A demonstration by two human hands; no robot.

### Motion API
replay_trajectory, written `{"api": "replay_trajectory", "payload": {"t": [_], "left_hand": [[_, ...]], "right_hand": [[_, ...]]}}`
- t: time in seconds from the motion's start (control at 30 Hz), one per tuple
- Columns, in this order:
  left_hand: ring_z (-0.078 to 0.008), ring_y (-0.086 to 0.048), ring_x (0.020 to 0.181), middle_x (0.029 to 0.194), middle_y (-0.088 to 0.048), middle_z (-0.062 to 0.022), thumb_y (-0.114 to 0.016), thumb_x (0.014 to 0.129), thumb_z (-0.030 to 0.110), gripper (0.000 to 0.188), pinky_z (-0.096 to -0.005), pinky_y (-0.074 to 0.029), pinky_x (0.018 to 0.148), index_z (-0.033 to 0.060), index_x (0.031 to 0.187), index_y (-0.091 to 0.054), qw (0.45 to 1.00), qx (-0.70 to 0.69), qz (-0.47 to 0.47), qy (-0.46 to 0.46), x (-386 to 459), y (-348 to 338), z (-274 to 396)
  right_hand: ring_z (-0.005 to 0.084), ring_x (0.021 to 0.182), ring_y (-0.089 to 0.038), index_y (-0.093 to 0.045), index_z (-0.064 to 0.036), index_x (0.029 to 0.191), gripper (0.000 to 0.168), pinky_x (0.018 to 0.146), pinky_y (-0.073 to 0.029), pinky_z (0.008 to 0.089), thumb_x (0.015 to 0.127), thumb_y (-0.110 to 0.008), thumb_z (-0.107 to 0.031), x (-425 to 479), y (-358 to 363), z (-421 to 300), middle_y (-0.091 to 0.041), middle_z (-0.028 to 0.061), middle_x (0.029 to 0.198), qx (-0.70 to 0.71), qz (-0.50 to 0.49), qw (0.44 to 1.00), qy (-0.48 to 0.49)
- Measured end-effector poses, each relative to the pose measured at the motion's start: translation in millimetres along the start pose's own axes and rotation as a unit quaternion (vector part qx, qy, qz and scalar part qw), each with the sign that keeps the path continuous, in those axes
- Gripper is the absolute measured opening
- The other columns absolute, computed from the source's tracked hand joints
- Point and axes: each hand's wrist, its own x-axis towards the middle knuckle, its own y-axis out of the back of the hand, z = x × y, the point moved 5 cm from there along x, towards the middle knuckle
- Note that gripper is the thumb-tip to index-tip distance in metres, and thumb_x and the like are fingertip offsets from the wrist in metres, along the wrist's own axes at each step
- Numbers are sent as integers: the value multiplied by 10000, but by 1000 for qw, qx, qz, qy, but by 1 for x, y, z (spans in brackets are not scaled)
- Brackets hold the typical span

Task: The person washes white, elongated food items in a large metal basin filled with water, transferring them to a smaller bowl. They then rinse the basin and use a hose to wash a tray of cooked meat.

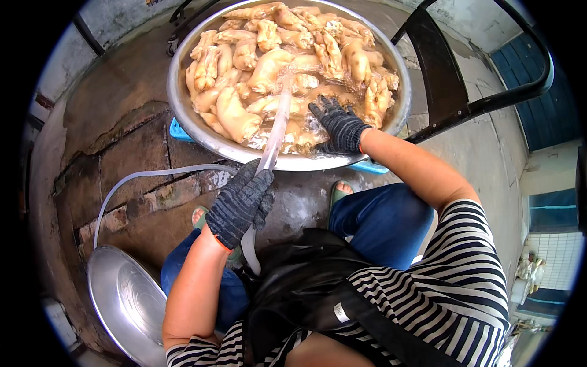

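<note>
A wide metal basin heaped with pale pig's trotters and water stands before me. My left hand, in a dark grey knit glove, grips a translucent hose just outside the basin's near rim. The hose's upper end reaches over the trotters, and water is running there. In a matching glove, my right hand reaches inside the basin at the near right. Its fingers are spread over wet trotters and water; whether they press on one I cannot tell.
The basin sits on a blue plastic support. An empty metal bowl lies at lower left, with the hose looping past it. A black metal frame rises at the right. Cracked, wet concrete floor extends left.
</note>
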Motion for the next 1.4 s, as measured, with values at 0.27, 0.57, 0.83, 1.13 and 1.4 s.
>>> {"api": "replay_trajectory", "payload": {"t": [0.27, 0.57, 0.83, 1.13, 1.4], "left_hand": [[-78, -460, 484, 625, -494, 12, -566, 897, 305, 350, -223, -375, 404, 89, 1166, -502, 1000, 8, 6, 8, 10, -2, -2], [-274, -521, 819, 929, -545, -141, -593, 761, 67, 347, -361, -440, 702, 40, 1105, -553, 954, 243, -27, -174, 26, -4, -7], [-54, -474, 551, 713, -548, 23, -551, 914, 193, 263, -199, -383, 463, 67, 1144, -553, 838, 319, 32, -443, 23, -12, 18], [-360, -531, 1086, 1197, -523, -228, -538, 883, 121, 335, -403, -427, 939, 20, 1203, -520, 779, 446, -18, -440, 15, -11, 3], [-321, -551, 1054, 1130, -567, -220, -538, 902, 205, 384, -370, -428, 918, -20, 1211, -495, 858, 375, -26, -350, 19, -12, -5]], "right_hand": [[348, 1372, -193, -198, -100, 1438, 915, 1084, -212, 509, 725, -674, -422, 67, 18, -9, -170, 203, 1487, 72, 138, 979, -134], [326, 1078, -550, -559, -52, 1187, 464, 917, -449, 334, 734, -494, 30, 70, 33, 78, -568, 205, 1147, 385, 390, 836, -31], [328, 1075, -568, -378, -84, 1353, 727, 898, -449, 372, 745, -661, -364, 136, 58, 131, -572, 214, 1181, 210, 296, 880, -305], [349, 1024, -584, -495, -109, 1264, 529, 867, -468, 399, 770, -633, -240, 151, 49, 148, -592, 222, 1127, 219, 270, 897, -273], [383, 1067, -547, -505, -101, 1225, 424, 897, -426, 429, 823, -555, -229, 146, 18, 119, -581, 238, 1131, 191, 229, 946, -127]]}}
